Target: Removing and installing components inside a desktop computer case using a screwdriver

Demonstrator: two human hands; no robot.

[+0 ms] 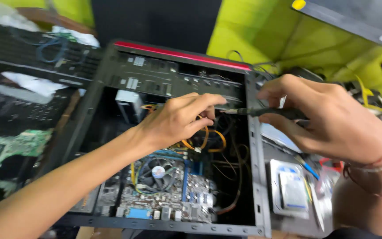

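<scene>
An open black computer case (257,177) lies on its side with a red strip along its far edge. Inside it are a motherboard (173,201) with a round cooler fan (157,172) and orange cables (208,141). My left hand (177,119) reaches into the case above the cables, its fingertips meeting the metal tip of a screwdriver (261,112). My right hand (328,119) grips the dark handle of that screwdriver, holding it level over the case's right wall.
A hard drive (290,190) lies to the right of the case. Keyboards (32,53) and a green circuit board (5,159) lie at the left. Yellow-green walls and a grey panel (354,22) stand behind.
</scene>
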